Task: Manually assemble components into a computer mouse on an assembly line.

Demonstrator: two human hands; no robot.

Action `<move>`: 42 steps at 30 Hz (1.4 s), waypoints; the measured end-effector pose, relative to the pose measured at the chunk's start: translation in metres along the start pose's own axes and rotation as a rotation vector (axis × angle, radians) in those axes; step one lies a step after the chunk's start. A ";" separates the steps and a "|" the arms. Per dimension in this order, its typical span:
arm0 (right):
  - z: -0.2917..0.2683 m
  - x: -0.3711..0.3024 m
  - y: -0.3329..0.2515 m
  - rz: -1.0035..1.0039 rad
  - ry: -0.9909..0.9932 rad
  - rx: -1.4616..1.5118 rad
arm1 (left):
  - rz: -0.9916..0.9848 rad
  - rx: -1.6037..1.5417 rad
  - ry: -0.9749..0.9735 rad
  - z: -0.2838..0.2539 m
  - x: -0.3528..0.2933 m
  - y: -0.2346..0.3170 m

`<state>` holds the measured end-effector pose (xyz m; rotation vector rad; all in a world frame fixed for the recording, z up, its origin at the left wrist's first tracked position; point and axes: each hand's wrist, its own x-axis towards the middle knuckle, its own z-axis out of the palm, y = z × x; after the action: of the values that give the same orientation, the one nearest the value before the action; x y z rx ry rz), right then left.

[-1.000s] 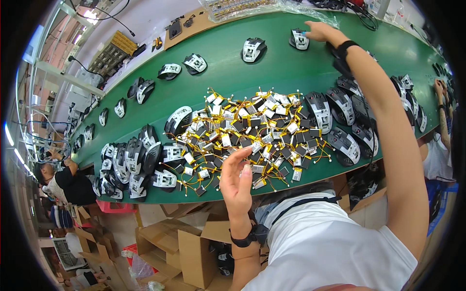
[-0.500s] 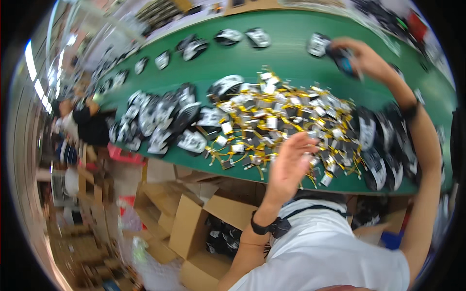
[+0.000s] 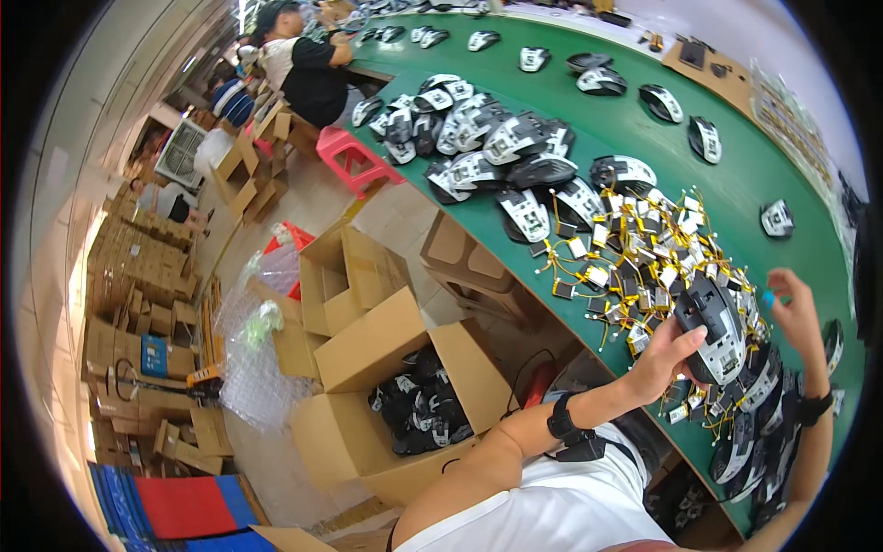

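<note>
My left hand (image 3: 669, 357) holds a half-assembled computer mouse (image 3: 714, 336), black and grey-white, tilted over the near part of the bench. Its thumb lies on the shell. Just to the right, my right hand (image 3: 796, 317) is raised with its fingers curled. A small teal piece (image 3: 768, 299) shows at its fingertips; what exactly it is stays unclear. Beneath and beyond the held mouse spreads a pile of small battery packs (image 3: 658, 258) with yellow tape and thin wires. More mice (image 3: 759, 386) are packed together beside my right forearm.
A large heap of mice (image 3: 497, 138) covers the green bench (image 3: 635, 120) to the left. Single mice (image 3: 705, 138) stand in a row along the far side. An open carton (image 3: 336, 432) of dark parts is on the floor. A person (image 3: 308, 69) sits near a pink stool (image 3: 354, 161).
The view has swung leftward. My right hand has come back from the far side of the bench, no longer holding the dark object. My left hand, then without a mouse, now grips one.
</note>
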<state>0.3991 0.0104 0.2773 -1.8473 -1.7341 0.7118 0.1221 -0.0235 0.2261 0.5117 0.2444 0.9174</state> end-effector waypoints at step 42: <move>0.023 -0.111 -0.100 -0.096 0.123 0.331 | 0.034 0.198 -0.195 0.027 0.026 0.015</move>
<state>0.3050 -0.0939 0.3317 -1.5400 -1.5125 0.7763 0.1385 -0.0034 0.2575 0.7864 0.1503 0.8741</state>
